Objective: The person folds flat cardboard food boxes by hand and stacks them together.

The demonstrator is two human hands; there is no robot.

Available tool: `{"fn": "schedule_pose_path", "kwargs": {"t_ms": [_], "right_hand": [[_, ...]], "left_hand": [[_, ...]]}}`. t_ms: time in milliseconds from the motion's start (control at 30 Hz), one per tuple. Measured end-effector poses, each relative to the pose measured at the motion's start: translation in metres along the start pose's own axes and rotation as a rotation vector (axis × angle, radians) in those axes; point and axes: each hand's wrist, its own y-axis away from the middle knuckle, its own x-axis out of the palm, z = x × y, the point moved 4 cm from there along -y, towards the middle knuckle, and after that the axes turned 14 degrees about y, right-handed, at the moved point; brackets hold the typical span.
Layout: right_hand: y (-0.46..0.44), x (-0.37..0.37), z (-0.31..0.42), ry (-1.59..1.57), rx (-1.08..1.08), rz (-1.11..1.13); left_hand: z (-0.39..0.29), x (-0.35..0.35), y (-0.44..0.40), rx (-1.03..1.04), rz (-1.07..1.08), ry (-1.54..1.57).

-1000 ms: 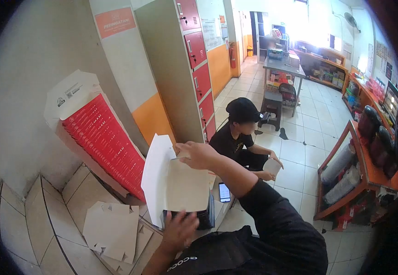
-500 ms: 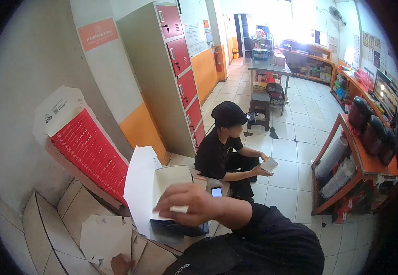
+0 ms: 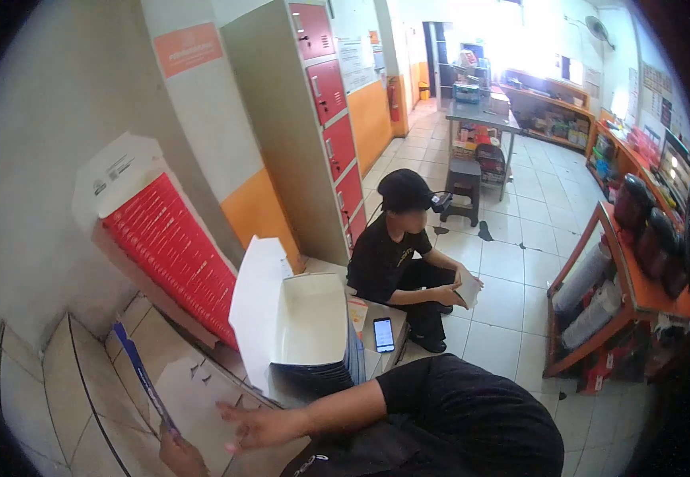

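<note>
At the bottom left, my left hand (image 3: 182, 455) grips the near end of a white cardboard box blank (image 3: 194, 389); most of its fingers are hidden. The blank's blue side panel (image 3: 144, 374) stands up along the left. Over the blank's right part, my right hand (image 3: 269, 425) is open with fingers spread, holding nothing; I cannot tell if it touches the card. Just beyond my right forearm is a stack of nested paper food boxes (image 3: 313, 326), white inside and dark blue outside, the top one with its white lid raised.
A tall stack of red boxes (image 3: 170, 246) leans along the wall. A phone (image 3: 384, 335) lies beside the blue boxes. Beyond it sits a co-worker (image 3: 396, 254) holding a white box (image 3: 466, 288). Red-doored lockers (image 3: 327, 91) stand behind; an orange shelf (image 3: 639, 294) is at right.
My right hand has moved from the nested boxes down left to the blank. The blank's blue panel is now raised on the left. The co-worker's box is turned differently.
</note>
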Motion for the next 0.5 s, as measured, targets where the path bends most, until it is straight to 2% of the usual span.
{"fn": "schedule_pose_path", "kwargs": {"t_ms": [67, 100, 133, 167, 200, 267, 300, 333, 367, 467, 500], "right_hand": [[-0.013, 0.004, -0.013, -0.046, 0.089, -0.156], [-0.021, 0.01, -0.017, -0.07, 0.111, -0.23], [-0.022, 0.008, -0.015, 0.309, 0.159, -0.166], [-0.027, 0.022, -0.05, 0.61, 0.174, -0.126], [-0.031, 0.035, -0.085, 0.912, 0.182, -0.086], [-0.028, 0.024, -0.075, 0.427, 0.136, -0.217], [-0.027, 0.017, -0.069, 0.193, 0.095, -0.276], [-0.023, 0.012, -0.055, 0.082, 0.092, -0.226], [-0.029, 0.011, -0.036, -0.022, 0.091, -0.155], [-0.025, 0.004, -0.03, 0.071, 0.191, -0.106], [-0.026, 0.003, -0.03, 0.099, 0.144, -0.102]], "left_hand": [[-0.049, 0.012, 0.024, -0.098, 0.133, 0.328], [-0.072, 0.023, 0.038, 0.146, 0.187, 0.249], [-0.054, 0.042, 0.048, 0.291, 0.305, 0.107], [-0.035, 0.061, 0.059, 0.45, 0.407, -0.017], [-0.046, 0.061, 0.056, 0.486, 0.464, -0.028], [-0.05, 0.05, 0.044, 0.3, 0.429, 0.362], [-0.034, 0.05, 0.043, 0.097, 0.381, 0.654], [-0.024, 0.048, 0.042, -0.09, 0.315, 0.957], [-0.017, 0.038, 0.041, -0.121, 0.265, 0.971], [-0.033, 0.041, 0.028, -0.151, 0.263, 1.046], [-0.036, 0.041, 0.026, -0.164, 0.247, 1.05]]}}
